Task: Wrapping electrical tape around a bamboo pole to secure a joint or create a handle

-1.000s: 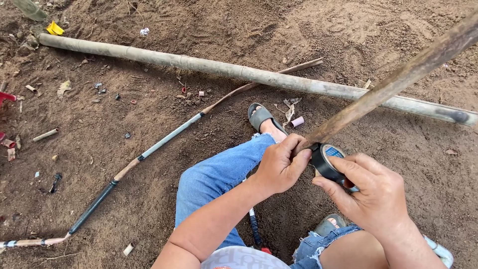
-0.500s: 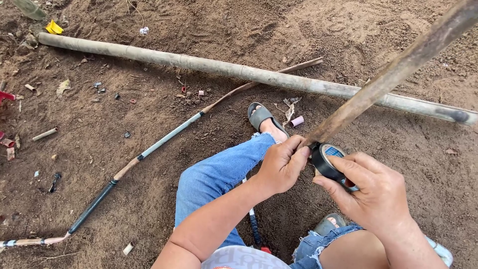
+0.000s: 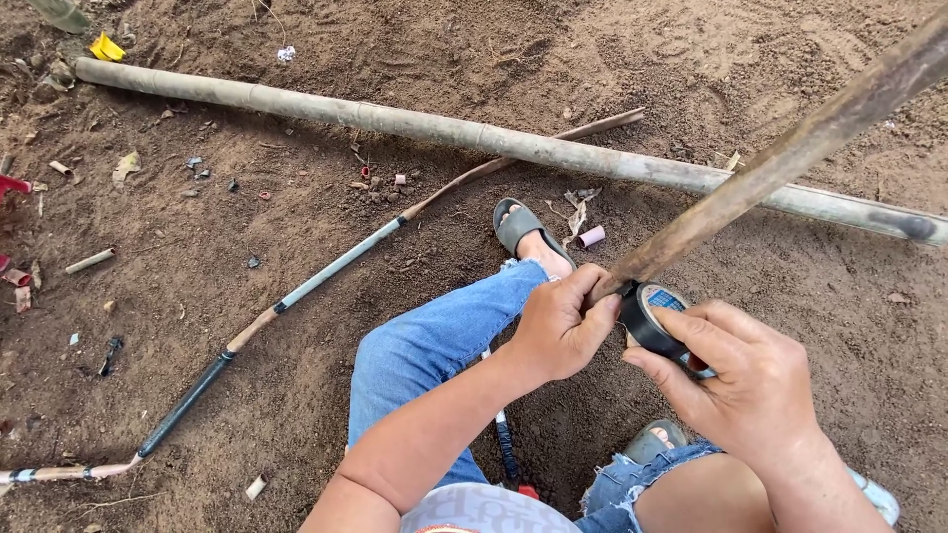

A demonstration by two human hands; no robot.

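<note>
Black tape roll [image 3: 652,321] pinched in right hand [image 3: 755,390], touching the brown stick [image 3: 790,158]. Left hand [image 3: 563,321] fisted around that stick's lower end, just beside the roll.

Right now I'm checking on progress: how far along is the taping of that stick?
Done: a thin stick on the dirt already wears tape bands. In hand: the left hand grips the stick at its lower end while the right hand holds the tape roll against it. Left: its visible length is bare.

bare brown dirt ground [image 3: 296,395] in daylight, scattered with small debris; a long bamboo pole [image 3: 444,130] lies across it, a thin taped rod [image 3: 326,271] nearby.
</note>
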